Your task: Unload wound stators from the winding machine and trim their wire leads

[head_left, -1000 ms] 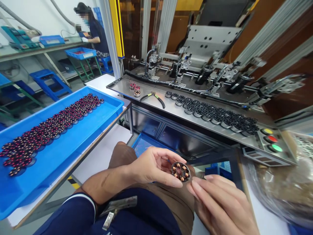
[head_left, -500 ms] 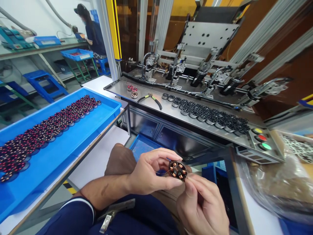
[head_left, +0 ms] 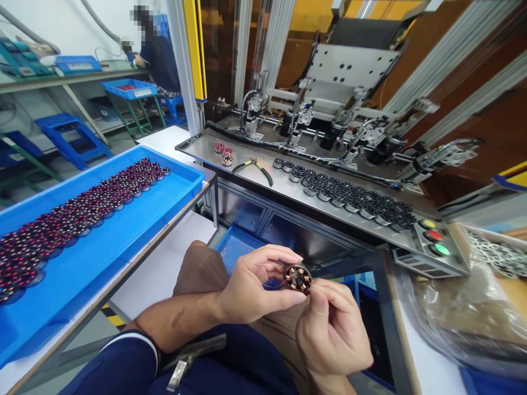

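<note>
Left hand (head_left: 249, 291) is pinching a round black part with copper-wire coils (head_left: 297, 278) above the lap (head_left: 284, 329), right hand (head_left: 337, 337) is pressing fingertips together at its rim, probably fiddly wire work needing steadiness.

A round part (head_left: 297, 278) – dark rim, copper-coloured coils ringing a dark centre; it tilts face-up between the left hand (head_left: 255, 285) and right hand (head_left: 333, 326). Thin wire (head_left: 272, 286) loops beside it.
</note>
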Available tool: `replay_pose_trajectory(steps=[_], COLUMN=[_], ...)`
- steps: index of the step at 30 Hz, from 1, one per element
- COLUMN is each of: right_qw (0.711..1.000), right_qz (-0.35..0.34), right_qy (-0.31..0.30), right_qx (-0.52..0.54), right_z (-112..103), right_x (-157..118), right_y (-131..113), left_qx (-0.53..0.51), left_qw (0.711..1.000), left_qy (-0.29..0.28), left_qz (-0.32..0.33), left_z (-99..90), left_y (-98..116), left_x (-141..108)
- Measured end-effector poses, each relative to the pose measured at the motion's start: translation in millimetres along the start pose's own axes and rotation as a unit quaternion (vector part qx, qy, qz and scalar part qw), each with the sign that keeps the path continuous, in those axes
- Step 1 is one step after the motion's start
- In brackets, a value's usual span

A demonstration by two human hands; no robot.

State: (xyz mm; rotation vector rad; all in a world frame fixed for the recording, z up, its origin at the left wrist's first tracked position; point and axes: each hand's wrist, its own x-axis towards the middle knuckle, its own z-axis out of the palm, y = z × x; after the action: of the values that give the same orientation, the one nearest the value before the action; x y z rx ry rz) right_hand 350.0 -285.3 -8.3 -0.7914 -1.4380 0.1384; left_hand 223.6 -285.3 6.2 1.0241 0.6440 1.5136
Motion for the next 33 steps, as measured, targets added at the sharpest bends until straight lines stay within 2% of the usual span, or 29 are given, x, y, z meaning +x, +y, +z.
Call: replay_pose_trajectory(steps=[7,10,12,14,19,24,28,33], right_qw=[1.0,0.999,0.999,0.998,0.997,0.995,0.995,0.993], right_qz=[-0.011,-0.018,-0.026,-0.035,-0.037,-0.024,0.001,0.058], right_qy=[-0.017,-0.027,-0.034,-0.04,-0.067,-0.091,-0.093,-0.104], right_qx=[0.005,0.001,-0.004,-0.012,-0.017,-0.016,-0.037,-0.021], right_z=[0.1,-3.3,-5.1,-6.5,-11.0,-15.7,-16.5,-15.5], right_x=[7.1,11.8,14.9,17.7,20.3,19.8,21.6,25.4], right_y=[6.7,8.1,7.6,6.2,2.5,-0.4,-3.9,-9.1], left_qx=[-0.005,0.009,-0.008,-0.044,-0.118,-0.145,-0.156,-0.113], left_qw=[0.985,0.966,0.952,0.945,0.937,0.932,0.939,0.965], left_qy=[-0.026,-0.11,-0.172,-0.193,-0.173,-0.179,-0.182,-0.184], left_qz=[-0.169,-0.233,-0.252,-0.259,-0.279,-0.281,-0.246,-0.151], left_z=[-11.6,-19.0,-21.6,-22.0,-19.0,-17.8,-18.7,-22.0], left_y=[10.7,14.3,14.3,12.1,2.5,-3.5,-3.3,6.2], left_x=[4.8,13.3,18.5,21.7,21.6,19.2,18.6,18.6])
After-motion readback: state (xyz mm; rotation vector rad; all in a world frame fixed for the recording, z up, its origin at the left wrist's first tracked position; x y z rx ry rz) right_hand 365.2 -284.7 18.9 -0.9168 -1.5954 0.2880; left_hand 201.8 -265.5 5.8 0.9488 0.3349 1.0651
